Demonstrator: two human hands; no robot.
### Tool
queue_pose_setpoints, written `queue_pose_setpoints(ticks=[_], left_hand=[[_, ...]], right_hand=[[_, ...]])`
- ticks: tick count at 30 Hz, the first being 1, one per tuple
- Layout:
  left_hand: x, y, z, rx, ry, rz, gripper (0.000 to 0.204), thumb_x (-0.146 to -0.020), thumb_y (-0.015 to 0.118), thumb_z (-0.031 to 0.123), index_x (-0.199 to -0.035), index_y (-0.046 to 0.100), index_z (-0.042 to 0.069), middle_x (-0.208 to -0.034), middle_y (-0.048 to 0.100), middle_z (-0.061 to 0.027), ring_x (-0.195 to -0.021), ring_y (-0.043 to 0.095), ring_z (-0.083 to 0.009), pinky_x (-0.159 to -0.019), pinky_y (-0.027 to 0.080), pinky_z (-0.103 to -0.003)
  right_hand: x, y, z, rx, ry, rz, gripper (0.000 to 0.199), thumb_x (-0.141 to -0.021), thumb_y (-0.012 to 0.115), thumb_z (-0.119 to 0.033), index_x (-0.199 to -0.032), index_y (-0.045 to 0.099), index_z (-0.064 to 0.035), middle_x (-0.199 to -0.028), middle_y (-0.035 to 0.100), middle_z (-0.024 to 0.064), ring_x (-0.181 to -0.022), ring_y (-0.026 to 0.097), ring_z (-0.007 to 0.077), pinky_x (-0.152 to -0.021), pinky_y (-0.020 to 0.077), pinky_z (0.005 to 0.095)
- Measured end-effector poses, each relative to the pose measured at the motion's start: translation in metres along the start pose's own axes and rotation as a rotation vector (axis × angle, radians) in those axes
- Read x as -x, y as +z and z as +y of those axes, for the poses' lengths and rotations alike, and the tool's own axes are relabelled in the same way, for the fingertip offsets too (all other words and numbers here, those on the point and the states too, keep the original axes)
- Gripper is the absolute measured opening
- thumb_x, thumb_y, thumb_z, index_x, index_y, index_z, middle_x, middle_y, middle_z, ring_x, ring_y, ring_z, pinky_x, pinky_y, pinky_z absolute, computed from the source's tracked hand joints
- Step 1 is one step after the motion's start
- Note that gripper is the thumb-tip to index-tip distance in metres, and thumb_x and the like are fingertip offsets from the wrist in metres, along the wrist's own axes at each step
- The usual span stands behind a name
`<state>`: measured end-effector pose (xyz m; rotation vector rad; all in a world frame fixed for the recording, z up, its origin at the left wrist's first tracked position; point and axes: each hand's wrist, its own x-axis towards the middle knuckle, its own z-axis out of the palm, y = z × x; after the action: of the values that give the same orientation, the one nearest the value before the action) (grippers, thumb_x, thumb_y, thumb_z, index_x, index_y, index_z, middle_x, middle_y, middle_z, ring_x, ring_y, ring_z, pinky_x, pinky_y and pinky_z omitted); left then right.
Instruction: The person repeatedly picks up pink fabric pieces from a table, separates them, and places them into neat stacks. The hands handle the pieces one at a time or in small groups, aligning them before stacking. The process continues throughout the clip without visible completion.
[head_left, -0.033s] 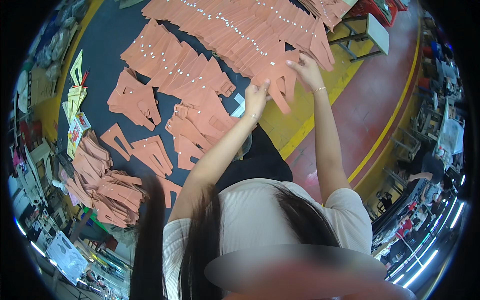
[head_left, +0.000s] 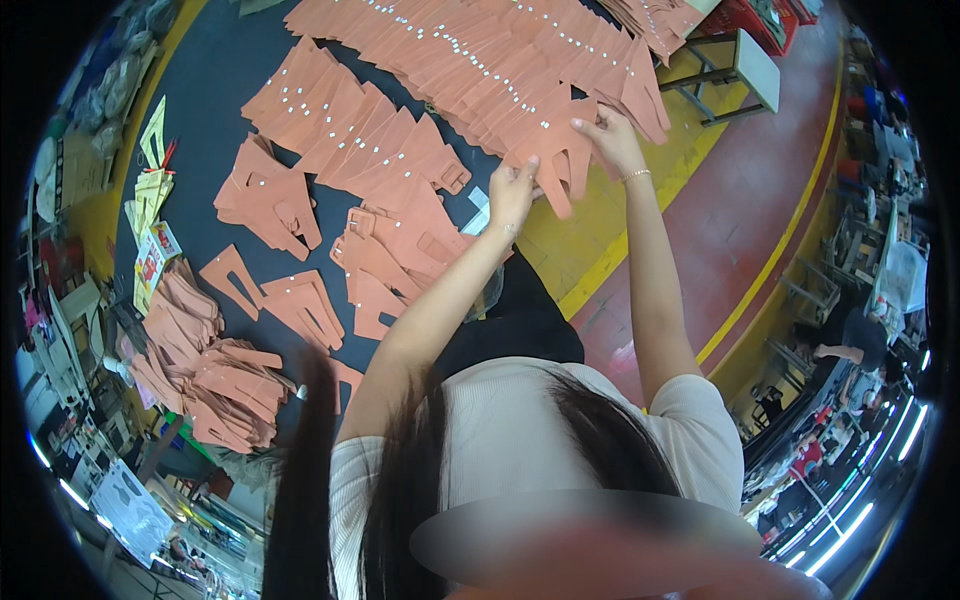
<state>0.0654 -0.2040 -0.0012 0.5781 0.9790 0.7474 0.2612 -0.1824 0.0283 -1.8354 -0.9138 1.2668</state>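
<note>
An orange-pink cut piece (head_left: 545, 165) with long strap-like prongs is held at the near end of a long overlapping row of like pieces (head_left: 450, 60). My left hand (head_left: 514, 192) pinches its left side, thumb on top. At its right side my right hand (head_left: 608, 138) grips with thumb and fingers closed. One prong hangs past the table edge between my hands. Small white stickers dot the row. Left of it lies a shorter fanned row (head_left: 340, 125). The pieces look like leather, but I cannot tell for sure.
On the dark table (head_left: 195, 90) lie a loose bunch of pieces (head_left: 262, 200) and a bundled heap (head_left: 215, 375). Yellow slips (head_left: 148, 200) line the left edge. Beyond the table's right side stand a stool (head_left: 755, 70) and a red crate (head_left: 745, 22).
The hanging prong has swung slightly up and left. Both hands keep nearly the same place and grip.
</note>
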Motion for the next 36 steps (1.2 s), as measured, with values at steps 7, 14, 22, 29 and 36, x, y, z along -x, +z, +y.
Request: queue_pose_setpoints(ticks=[7, 14, 22, 29, 36], left_hand=[[-0.031, -0.019, -0.020, -0.524, 0.195, 0.209, 0.035, -0.093, 0.063, 0.026, -0.093, 0.059, -0.009, -0.076, 0.065, -0.0108, -0.065, 0.066, -0.0157, -0.055, 0.056, -0.030], [-0.010, -0.023, -0.015, -0.606, 0.067, 0.172, 0.030, -0.092, 0.062, 0.024, -0.098, 0.052, -0.003, -0.072, 0.065, -0.0115, -0.056, 0.065, -0.0195, -0.055, 0.053, -0.032], [0.120, -0.111, -0.005, -0.454, -0.063, -0.007, 0.026, -0.088, 0.065, 0.020, -0.102, 0.055, 0.000, -0.077, 0.062, -0.0096, -0.060, 0.062, -0.0181, -0.052, 0.050, -0.033], [0.206, -0.214, 0.004, -0.486, -0.103, 0.384, 0.017, -0.091, 0.059, 0.016, -0.104, 0.059, 0.004, -0.079, 0.059, -0.0018, -0.062, 0.060, -0.0091, -0.053, 0.053, -0.024], [0.256, -0.277, 0.003, -0.370, -0.035, 0.718, 0.016, -0.091, 0.060, 0.019, -0.098, 0.061, 0.004, -0.080, 0.061, -0.0024, -0.068, 0.060, -0.0087, -0.053, 0.052, -0.026]], right_hand=[[-0.036, 0.015, 0.039, 0.023, -0.202, 0.029, 0.024, -0.087, 0.068, -0.012, -0.108, 0.063, 0.0003, -0.090, 0.066, 0.0033, -0.078, 0.057, 0.0069, -0.071, 0.0488, 0.0250], [-0.037, 0.027, 0.042, 0.610, -0.387, 0.356, 0.049, -0.079, 0.077, -0.025, -0.117, 0.057, -0.0006, -0.090, 0.057, 0.0076, -0.090, 0.055, 0.0202, -0.082, 0.0454, 0.0326], [0.036, 0.120, -0.017, 0.542, -0.795, 0.428, 0.045, -0.080, 0.072, -0.018, -0.121, 0.056, -0.0043, -0.106, 0.056, 0.0151, -0.109, 0.048, 0.0325, -0.095, 0.0369, 0.0441], [0.083, 0.273, -0.026, 0.467, -0.848, -0.304, 0.027, -0.083, 0.065, -0.011, -0.109, 0.066, -0.0077, -0.102, 0.058, 0.0120, -0.099, 0.055, 0.0320, -0.089, 0.0441, 0.0412], [0.089, 0.339, -0.021, 0.724, -0.890, -0.362, 0.039, -0.080, 0.068, -0.013, -0.118, 0.062, -0.0050, -0.104, 0.058, 0.0143, -0.103, 0.056, 0.0321, -0.090, 0.0467, 0.0406]])
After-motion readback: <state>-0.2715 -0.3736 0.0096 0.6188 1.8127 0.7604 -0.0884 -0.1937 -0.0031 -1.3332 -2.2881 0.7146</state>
